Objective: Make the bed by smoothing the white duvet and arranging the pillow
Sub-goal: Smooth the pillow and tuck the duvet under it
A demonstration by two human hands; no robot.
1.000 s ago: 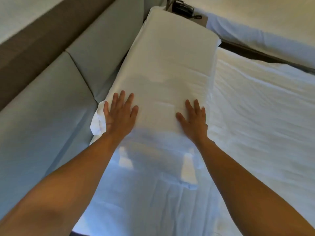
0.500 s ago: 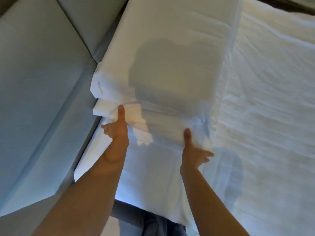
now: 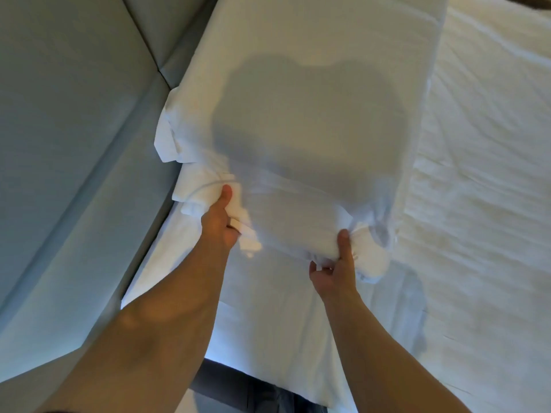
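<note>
The person is gripping the near end of the white pillow (image 3: 313, 114) with both hands. The pillow is lying lengthwise along the padded grey headboard (image 3: 74, 129), its long left edge touching the headboard panels and its far end running out of view at the top. The left hand (image 3: 219, 220) is bunching the loose pillowcase fabric at the near corner closest to the headboard, thumb pointing up over the cloth and the fingers curled shut around the gathered folds. The right hand (image 3: 337, 266) is clutching the other near corner, on the side away from the headboard, thumb laid over the fabric and the fingers closed beneath it, mostly hidden by the cloth. A soft grey shadow is falling across the middle of the pillow. The white duvet (image 3: 483, 204) is spreading out on the side of the pillow away from the headboard, showing shallow wrinkles. A white sheet (image 3: 268, 308) is lying under the forearms, between the headboard and the duvet.
</note>
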